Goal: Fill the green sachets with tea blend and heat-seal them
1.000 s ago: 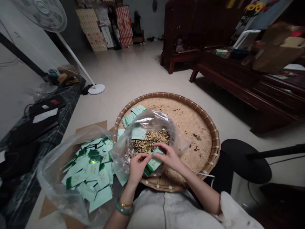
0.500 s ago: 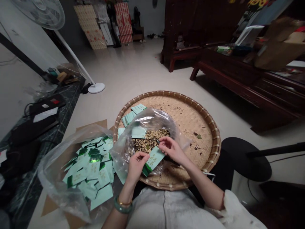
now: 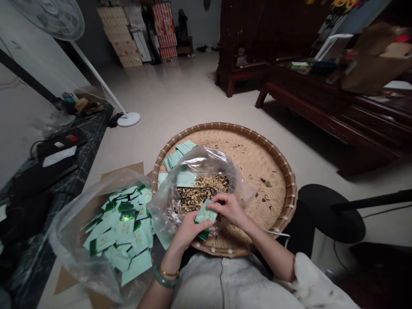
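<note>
A pale green sachet (image 3: 204, 213) with gold print and a darker green end is held over a clear plastic bag (image 3: 231, 165). My left hand (image 3: 189, 229) grips its lower part, thumb lying across the front. At the upper edge, my right hand (image 3: 231, 209) pinches the sachet between closed fingers. A small dark tip (image 3: 213, 192) shows by the right fingers; its kind is unclear. Inside the clear bag lies a loose dark and tan dried mix (image 3: 202, 189), with a pale green packet (image 3: 186, 179) on its left side.
The bag rests in a round woven bamboo tray (image 3: 273, 189) with scattered leaf bits. Rows of flat sachets (image 3: 175, 159) line its left side. Another plastic bag (image 3: 66, 244), full of green sachets (image 3: 125, 229), stands left. A fan base (image 3: 128, 119) and a round black base (image 3: 331, 212) flank the tray.
My left hand has moved up and right along the sachet, its thumb now across the front. The sachet has shifted slightly left, and the right fingers have come onto its upper edge.
</note>
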